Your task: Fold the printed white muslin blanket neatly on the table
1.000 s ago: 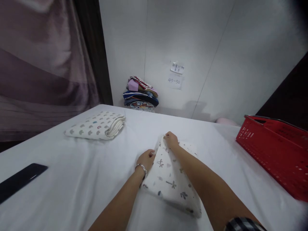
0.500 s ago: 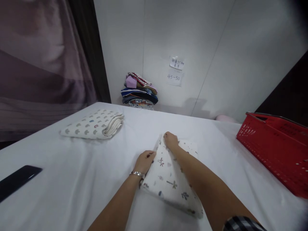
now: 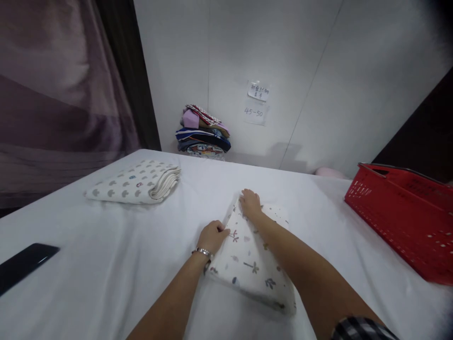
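Note:
A folded white cloth with a small palm-tree and leaf print (image 3: 244, 264) lies at a slant on the table in front of me. My left hand (image 3: 211, 237) is closed on its left edge, thumb on top and the other fingers curled by the rim. At the cloth's far corner, my right hand (image 3: 250, 203) rests from above with its fingers stretched out over the fabric. My right forearm passes over the cloth's right side and hides part of it.
Another folded cloth with grey motifs (image 3: 132, 183) lies at the left, near a black flat device (image 3: 26, 265). A red plastic basket (image 3: 399, 217) stands on the right. Behind the white-covered table (image 3: 148, 264), a stack of folded fabrics (image 3: 203, 132) sits by the wall.
My right hand has loosened from a pinch at the far corner to lying flatter on it. My left thumb now shows on top of the cloth's edge. The view has shifted slightly.

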The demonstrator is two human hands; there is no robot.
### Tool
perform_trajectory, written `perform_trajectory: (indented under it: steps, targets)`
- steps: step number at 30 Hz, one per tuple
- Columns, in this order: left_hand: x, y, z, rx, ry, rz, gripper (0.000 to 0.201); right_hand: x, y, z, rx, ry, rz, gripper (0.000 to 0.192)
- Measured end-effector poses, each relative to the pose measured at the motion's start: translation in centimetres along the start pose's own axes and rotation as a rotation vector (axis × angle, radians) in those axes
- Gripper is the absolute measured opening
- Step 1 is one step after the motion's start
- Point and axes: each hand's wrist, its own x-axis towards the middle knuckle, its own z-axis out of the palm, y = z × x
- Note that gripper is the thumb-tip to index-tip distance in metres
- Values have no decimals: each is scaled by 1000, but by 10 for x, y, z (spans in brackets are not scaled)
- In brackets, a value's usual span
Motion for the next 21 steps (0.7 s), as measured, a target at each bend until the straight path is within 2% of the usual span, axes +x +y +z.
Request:
perform_trajectory:
  steps: [3, 7, 12, 16, 17, 19, 21]
  targets:
    - [1, 1, 1, 0, 4, -2, 15, -22, -3, -4, 26, -1, -104, 42]
    - [3, -2, 3, -2, 2, 6, 16, -47, -12, -1, 56, -104, -229, 53]
    - [6, -9, 1, -18, -26, 75, 17, -49, -17, 8, 21, -172, -222, 61]
    - [1, -11, -11, -106, -150, 106, 10, -47, -18, 10, -4, -155, -216, 61]
    - [-2, -9, -13, -84, -157, 110, 13, -47, -18, 11, -5, -156, -216, 61]
    - [-13, -2, -16, 50, -100, 159, 28, -47, -18, 12, -1, -155, -211, 62]
    - [-26, 7, -12, 235, -15, 284, 39, -46, -18, 13, 6, -151, -207, 63]
